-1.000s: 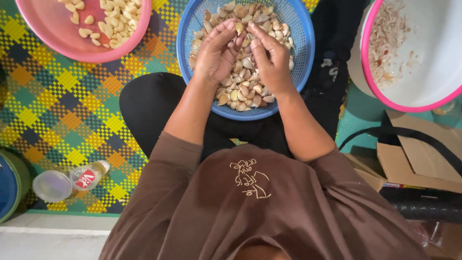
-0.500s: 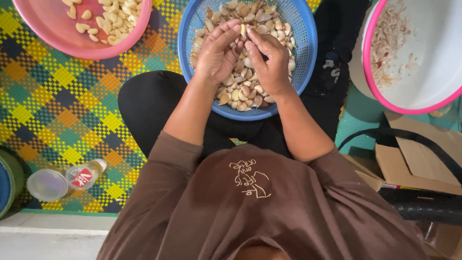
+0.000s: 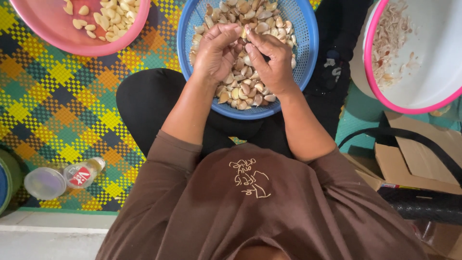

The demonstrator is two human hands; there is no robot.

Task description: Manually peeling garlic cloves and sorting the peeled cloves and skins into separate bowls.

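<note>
1. A garlic clove (image 3: pixel 244 34) is pinched between the closed fingers of the left hand (image 3: pixel 216 50) and the right hand (image 3: pixel 270 58).
2. It is held over the blue basket (image 3: pixel 308 43), at 12 o'clock from the lap.
3. Compared with earlier, the hands have barely shifted, so peeling is judged ongoing.
4. Peeled cloves are seen in the pink bowl (image 3: pixel 57 41) at 10 o'clock.

Left hand (image 3: pixel 215 53) and right hand (image 3: pixel 270 60) curled — fingertips meeting.

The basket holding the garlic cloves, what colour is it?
Blue, a round mesh basket; the head view shows it.
</note>
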